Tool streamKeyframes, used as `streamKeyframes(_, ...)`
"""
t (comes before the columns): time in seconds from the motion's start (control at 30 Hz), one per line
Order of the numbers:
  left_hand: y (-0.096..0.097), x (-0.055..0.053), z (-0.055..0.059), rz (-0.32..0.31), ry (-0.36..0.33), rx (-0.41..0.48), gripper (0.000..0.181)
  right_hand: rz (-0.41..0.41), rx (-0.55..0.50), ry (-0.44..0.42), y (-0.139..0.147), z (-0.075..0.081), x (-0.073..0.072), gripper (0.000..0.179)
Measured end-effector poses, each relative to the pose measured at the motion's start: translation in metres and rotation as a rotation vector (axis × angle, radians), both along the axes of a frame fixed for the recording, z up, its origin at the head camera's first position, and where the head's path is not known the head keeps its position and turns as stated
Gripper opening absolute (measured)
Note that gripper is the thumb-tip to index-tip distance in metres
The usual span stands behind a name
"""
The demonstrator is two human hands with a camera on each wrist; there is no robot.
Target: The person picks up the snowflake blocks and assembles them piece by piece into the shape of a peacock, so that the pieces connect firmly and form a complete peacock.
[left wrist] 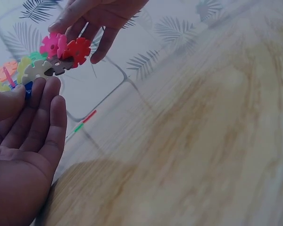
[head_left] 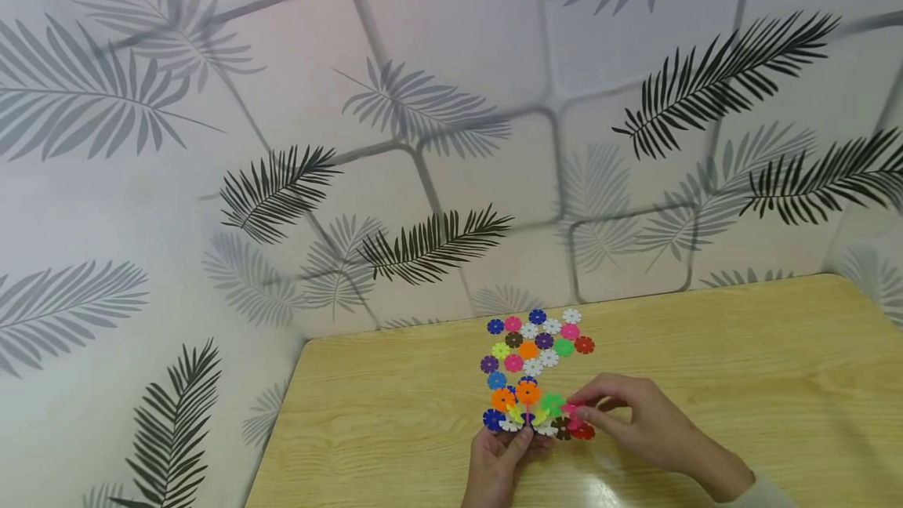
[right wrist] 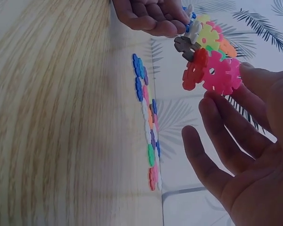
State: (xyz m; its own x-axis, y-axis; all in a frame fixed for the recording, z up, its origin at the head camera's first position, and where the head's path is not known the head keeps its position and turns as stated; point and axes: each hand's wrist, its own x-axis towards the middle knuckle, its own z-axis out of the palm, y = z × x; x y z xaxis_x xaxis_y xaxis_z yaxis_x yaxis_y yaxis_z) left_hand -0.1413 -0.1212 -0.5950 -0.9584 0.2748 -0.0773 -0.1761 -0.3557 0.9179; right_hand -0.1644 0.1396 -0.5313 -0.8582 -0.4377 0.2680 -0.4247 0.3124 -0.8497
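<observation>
A cluster of joined snowflake-shaped plastic discs (head_left: 527, 393) is held up off the table in the head view. My left hand (head_left: 494, 457) pinches it from below, the thumb on a dark blue disc (left wrist: 28, 88). At the cluster's right end, my right hand (head_left: 638, 422) pinches a pink disc (right wrist: 217, 73) between thumb and index finger. That pink disc sits beside a red disc (right wrist: 195, 70), which joins a brown disc (right wrist: 186, 47). White, yellow, green and orange discs make up the rest. Another pink disc partly overlaps the pinched one in the right wrist view.
Several loose discs (head_left: 529, 350) in mixed colours lie flat on the wooden table (head_left: 381, 406), behind the cluster and near its back edge. A wall (head_left: 487, 179) with a leaf pattern rises behind the table.
</observation>
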Motion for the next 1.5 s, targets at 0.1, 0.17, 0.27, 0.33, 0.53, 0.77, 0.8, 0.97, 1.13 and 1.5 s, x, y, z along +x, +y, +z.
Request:
streamKeyframes(0.1, 0.000, -0.001, -0.001, -0.001, -0.007, 0.015, 0.037, -0.022, 0.004, 0.014, 0.000, -0.001, 0.001, 0.010)
streamKeyframes(0.17, 0.000, -0.001, -0.001, 0.001, -0.014, 0.019, 0.037, -0.027, 0.004, 0.009, 0.001, -0.002, 0.001, 0.009)
streamKeyframes(0.27, 0.001, 0.000, 0.000, 0.004, -0.028, 0.020, 0.038, -0.029, -0.003, 0.007, 0.000, -0.002, 0.002, 0.008)
streamKeyframes(0.33, 0.001, 0.000, 0.002, 0.005, -0.042, 0.016, 0.039, -0.030, -0.007, 0.004, 0.000, -0.001, 0.002, 0.008)
streamKeyframes(0.53, 0.000, 0.000, 0.006, -0.002, -0.065, -0.027, 0.042, -0.026, -0.015, 0.001, -0.001, 0.000, 0.003, 0.009)
streamKeyframes(0.77, 0.000, 0.001, 0.006, 0.000, -0.071, -0.043, 0.042, -0.026, -0.006, -0.019, -0.001, 0.001, 0.003, 0.010)
streamKeyframes(0.8, 0.000, 0.001, 0.006, 0.001, -0.072, -0.037, 0.042, -0.026, -0.004, -0.019, -0.001, 0.001, 0.003, 0.010)
streamKeyframes(0.97, 0.001, 0.001, 0.005, 0.005, -0.068, -0.014, 0.041, -0.070, 0.025, -0.019, -0.003, 0.005, 0.002, 0.017)
streamKeyframes(1.13, 0.001, 0.001, 0.005, 0.000, -0.061, 0.007, 0.040, -0.095, 0.039, -0.009, -0.006, 0.009, 0.002, 0.024)
streamKeyframes(1.5, 0.002, 0.001, 0.006, 0.007, -0.089, 0.022, 0.042, -0.010, 0.036, -0.110, -0.009, 0.011, -0.002, 0.033)
